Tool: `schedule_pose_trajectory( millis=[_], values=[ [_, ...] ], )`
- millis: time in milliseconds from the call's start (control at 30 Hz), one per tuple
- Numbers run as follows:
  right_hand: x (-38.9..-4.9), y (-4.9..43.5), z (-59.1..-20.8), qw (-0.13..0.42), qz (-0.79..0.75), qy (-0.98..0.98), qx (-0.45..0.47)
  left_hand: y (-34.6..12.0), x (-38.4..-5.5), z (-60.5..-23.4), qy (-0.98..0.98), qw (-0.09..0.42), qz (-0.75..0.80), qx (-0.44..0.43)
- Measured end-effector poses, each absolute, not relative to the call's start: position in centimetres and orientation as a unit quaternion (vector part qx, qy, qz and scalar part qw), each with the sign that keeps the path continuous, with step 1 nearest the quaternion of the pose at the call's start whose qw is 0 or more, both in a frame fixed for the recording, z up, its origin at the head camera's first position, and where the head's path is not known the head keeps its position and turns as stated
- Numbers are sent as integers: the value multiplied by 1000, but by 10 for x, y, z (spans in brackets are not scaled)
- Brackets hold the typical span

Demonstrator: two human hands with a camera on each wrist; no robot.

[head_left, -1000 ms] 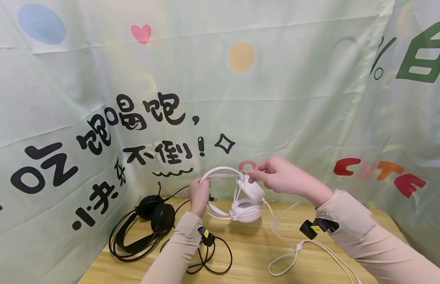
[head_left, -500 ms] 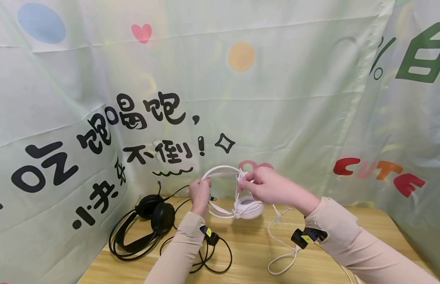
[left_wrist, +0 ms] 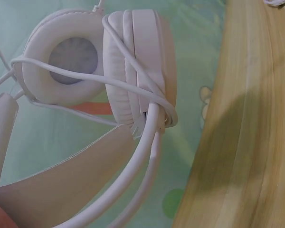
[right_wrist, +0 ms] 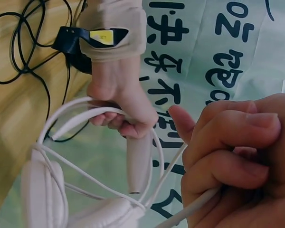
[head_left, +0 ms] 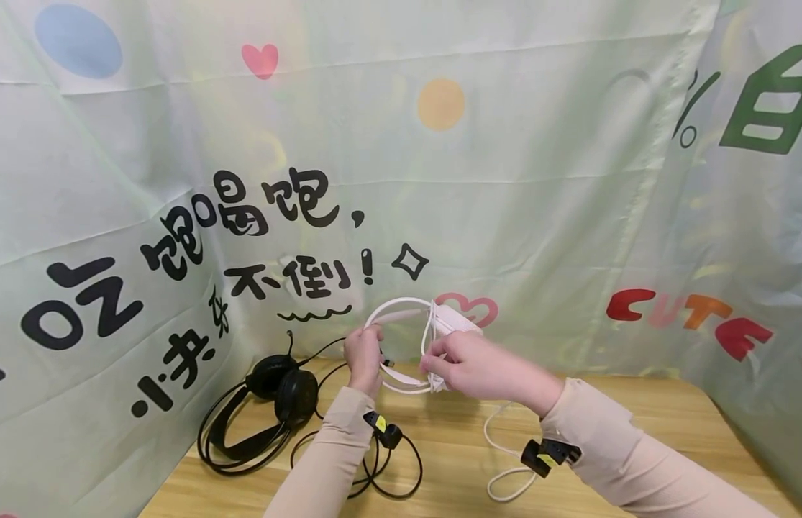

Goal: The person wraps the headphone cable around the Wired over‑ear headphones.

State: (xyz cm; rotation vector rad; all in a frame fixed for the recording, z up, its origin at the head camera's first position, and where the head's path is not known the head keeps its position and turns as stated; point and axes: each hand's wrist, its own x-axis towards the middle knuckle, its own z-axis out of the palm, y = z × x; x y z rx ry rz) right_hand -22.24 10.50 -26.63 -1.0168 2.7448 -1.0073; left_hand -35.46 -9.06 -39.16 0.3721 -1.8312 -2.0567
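My left hand [head_left: 364, 357] grips the headband of a pair of white headphones, held up above the table with the ear cups [left_wrist: 147, 57] toward the right. A thin white cable [left_wrist: 85, 76] runs across both cups and loops round the spot where the headband meets one cup. In the right wrist view, curled fingers of my right hand [right_wrist: 228, 152] hold a length of that cable [right_wrist: 192, 208]. From the head view, this hand covers most of the lower ear cup.
Black headphones [head_left: 297, 399] lie at the table's left, their black cable [head_left: 410, 493] coiled near my left forearm. A loop of white cable [head_left: 507, 496] rests on the wooden table [head_left: 452, 467] below my right wrist. A printed cloth [head_left: 536, 216] hangs behind.
My right hand has moved left and down across the ear cups, drawing the white cable along. The loose cable on the table has shifted and shortened. My left hand stays on the headband.
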Motion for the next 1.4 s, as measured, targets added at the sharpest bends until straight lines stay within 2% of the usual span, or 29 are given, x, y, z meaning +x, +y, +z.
schedule_pose_trajectory(
  millis=[533,900,1200,1400],
  values=[
    [-219,100,-295,-11,-331,879,-343,-93,-354,-391,-556,168,-809,95],
    [-220,104,-313,4,-376,862,-339,-96,-352,-385,-509,141,-846,74],
    [-220,108,-325,-4,-376,868,-323,-99,-351,-381,-493,141,-855,75],
    [-221,111,-334,15,-378,873,-309,-99,-350,-377,-481,137,-863,76]
  ],
)
